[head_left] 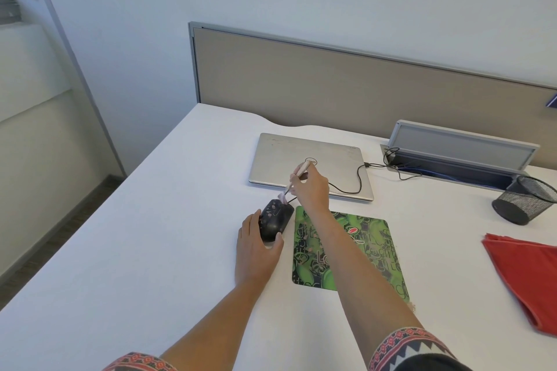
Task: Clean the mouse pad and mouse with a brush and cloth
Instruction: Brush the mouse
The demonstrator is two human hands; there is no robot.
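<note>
Step in hand: brushing the mouse, by my reading; the bristles are at its front end, where the cord leaves.
Mouse: a black, pale-speckled corded computer mouse [275, 218] lies on the white tabletop [150, 235], just off the mouse pad's 10 o'clock corner.
Left hand: the left hand [257, 247] grips the mouse from its 6 o'clock end, thumb along one flank and fingers [252, 220] curled along the other, steadying it.
Right hand: the right hand [310, 188] pinches the brush mid-handle, pen fashion, at the mouse's 1 o'clock.
Brush: a slim brush [294, 178] with a pale handle and pinkish bristles slants down toward 7 o'clock, its tuft touching the mouse's front.
Mouse pad: a green patterned rectangular mouse pad [370, 247] lies flat, partly under the right forearm; it looks not yet wiped.
Cloth: a red fabric cloth [527, 274] lies at the pad's 3 o'clock, well apart, untouched.
Surroundings: a closed silver laptop [301, 153] at the pad's 12 o'clock and a black mesh cup [526, 203] at 2 o'clock.
Next move calls for: short, light strokes along the button seams, with the left hand's hold kept firm so the mouse does not skid; the pad and cloth likely follow.
</note>
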